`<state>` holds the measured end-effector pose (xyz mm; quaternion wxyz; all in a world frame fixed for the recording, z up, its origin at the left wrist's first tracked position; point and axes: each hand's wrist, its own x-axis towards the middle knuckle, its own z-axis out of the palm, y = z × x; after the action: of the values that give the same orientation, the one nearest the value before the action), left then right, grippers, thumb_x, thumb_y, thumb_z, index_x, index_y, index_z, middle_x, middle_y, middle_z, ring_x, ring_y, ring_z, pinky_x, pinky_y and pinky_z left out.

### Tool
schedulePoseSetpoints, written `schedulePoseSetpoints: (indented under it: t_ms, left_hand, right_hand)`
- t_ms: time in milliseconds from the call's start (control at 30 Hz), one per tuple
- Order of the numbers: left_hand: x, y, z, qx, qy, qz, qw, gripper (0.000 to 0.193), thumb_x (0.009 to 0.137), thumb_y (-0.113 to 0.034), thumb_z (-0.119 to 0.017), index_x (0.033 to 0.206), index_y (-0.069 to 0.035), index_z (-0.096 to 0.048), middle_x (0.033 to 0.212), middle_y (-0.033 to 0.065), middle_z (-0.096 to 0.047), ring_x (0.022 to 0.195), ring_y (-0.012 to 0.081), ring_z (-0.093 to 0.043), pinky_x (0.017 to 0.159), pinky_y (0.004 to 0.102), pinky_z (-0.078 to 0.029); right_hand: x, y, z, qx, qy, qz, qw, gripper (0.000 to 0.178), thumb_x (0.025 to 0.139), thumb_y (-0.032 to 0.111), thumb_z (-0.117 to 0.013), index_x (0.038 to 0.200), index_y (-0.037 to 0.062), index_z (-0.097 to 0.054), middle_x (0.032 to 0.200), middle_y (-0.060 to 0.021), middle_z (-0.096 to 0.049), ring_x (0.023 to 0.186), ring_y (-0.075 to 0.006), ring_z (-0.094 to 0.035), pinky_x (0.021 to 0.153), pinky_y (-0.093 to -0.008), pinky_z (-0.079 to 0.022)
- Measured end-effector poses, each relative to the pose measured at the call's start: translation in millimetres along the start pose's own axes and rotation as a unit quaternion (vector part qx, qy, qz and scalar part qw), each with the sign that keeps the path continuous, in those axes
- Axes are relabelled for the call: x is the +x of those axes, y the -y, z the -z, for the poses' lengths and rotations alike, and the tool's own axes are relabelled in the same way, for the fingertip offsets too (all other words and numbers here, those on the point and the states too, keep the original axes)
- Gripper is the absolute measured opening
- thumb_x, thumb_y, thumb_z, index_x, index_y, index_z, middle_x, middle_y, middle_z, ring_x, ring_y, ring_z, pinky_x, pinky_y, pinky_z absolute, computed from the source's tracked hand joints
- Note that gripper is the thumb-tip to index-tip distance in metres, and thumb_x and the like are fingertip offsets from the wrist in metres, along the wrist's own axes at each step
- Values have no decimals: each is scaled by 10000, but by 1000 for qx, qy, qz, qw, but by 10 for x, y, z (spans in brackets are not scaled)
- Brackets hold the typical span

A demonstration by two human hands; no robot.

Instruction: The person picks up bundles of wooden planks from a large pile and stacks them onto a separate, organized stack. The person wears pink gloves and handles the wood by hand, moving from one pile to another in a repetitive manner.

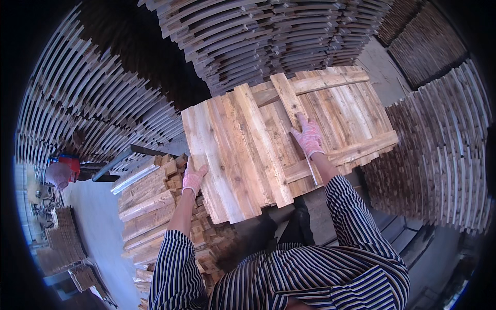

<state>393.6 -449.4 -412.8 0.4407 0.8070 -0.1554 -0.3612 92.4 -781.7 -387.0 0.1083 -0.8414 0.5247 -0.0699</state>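
Note:
In front of me lies a wide panel of pale wooden planks, with a crosswise batten along its far side and another batten along its near side. My left hand, in a thin pinkish glove, is closed at the panel's left edge, thumb toward the top face; its fingers are partly hidden. My right hand, gloved alike, holds a narrow wooden plank over the panel's middle. Its thumb is at the plank's left side and a finger lies along it. The hand and wrist cover part of that plank.
Tall stacks of slatted wood rise at the far side, the left and the right. A pile of short planks stands beside the panel at left. Further left are a grey floor and a red object.

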Motion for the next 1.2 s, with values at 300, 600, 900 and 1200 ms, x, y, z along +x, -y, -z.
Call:
schedulePoseSetpoints:
  t_ms: [300, 600, 900, 1200]
  left_hand:
    - [70, -297, 378, 232, 25, -37, 972, 788, 871, -523, -671, 1461, -28, -503, 1284, 292, -650, 1209, 340, -643, 1035, 404, -484]
    - [788, 193, 189, -55, 144, 91, 984, 921, 925, -701, -575, 1420, 74, -522, 1440, 221, -573, 1314, 290, -557, 1097, 376, -418]
    - [272, -187, 203, 104, -39, 61, 992, 747, 928, -568, -648, 1335, 54, -570, 1260, 176, -659, 1103, 247, -630, 951, 403, -512]
    - [-1819, 30, -779, -17, -449, -11, 894, 845, 924, -393, -683, 1556, 17, -300, 1616, 311, -254, 1532, 445, -196, 1251, 479, -202]
  right_hand:
    - [-336, 613, -537, 111, 11, 65, 992, 529, 1005, 424, -540, 1502, 252, -490, 1333, -327, -550, 1212, -460, -558, 1056, -502, -446]
    - [-346, 670, -455, 105, 76, 40, 991, 550, 1052, 386, -495, 1541, 148, -411, 1247, -296, -549, 1145, -453, -586, 975, -475, -473]
    - [-312, 533, -706, 103, -43, 225, 968, 605, 1062, 441, -451, 1559, 110, -355, 1356, -304, -514, 1206, -451, -562, 1006, -508, -455]
    - [-464, 706, -461, 43, 0, 142, 989, 718, 1006, 586, -477, 1474, 42, -462, 1271, -319, -571, 1142, -458, -579, 958, -537, -473]
